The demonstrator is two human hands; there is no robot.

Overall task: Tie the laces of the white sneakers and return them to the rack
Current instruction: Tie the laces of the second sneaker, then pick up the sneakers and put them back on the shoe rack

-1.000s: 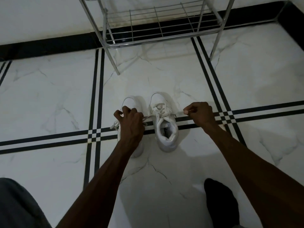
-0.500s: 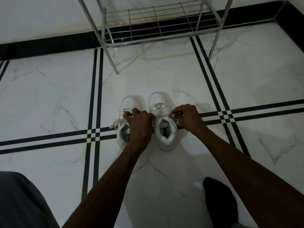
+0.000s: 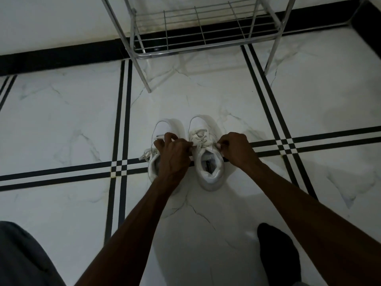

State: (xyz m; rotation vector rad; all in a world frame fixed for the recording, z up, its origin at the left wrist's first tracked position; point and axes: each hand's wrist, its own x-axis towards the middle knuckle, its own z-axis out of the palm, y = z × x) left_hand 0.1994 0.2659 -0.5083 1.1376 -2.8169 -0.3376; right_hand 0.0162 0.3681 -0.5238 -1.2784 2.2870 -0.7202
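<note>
on the floor (image 3: 61, 124), both hands (image 3: 206, 150) pinch the right sneaker's laces (image 3: 201, 139)

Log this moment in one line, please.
left hand, right hand: pinching right white sneaker laces | left white sneaker: untied | metal wire rack: empty

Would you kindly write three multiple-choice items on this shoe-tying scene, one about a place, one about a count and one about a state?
1. Where do the white sneakers stand?
A. on the floor in front of the rack
B. on the rack's shelf
C. on the person's lap

2. How many sneakers are in view?
A. one
B. two
C. four

3. What are the hands doing?
A. resting flat on the floor
B. lifting the rack
C. each pinching a lace of the right-hand sneaker

Answers:
1 A: both sit on the marble floor, nearer than the metal rack.
2 B: a pair, side by side.
3 C: the left hand and right hand grip its laces.
</note>
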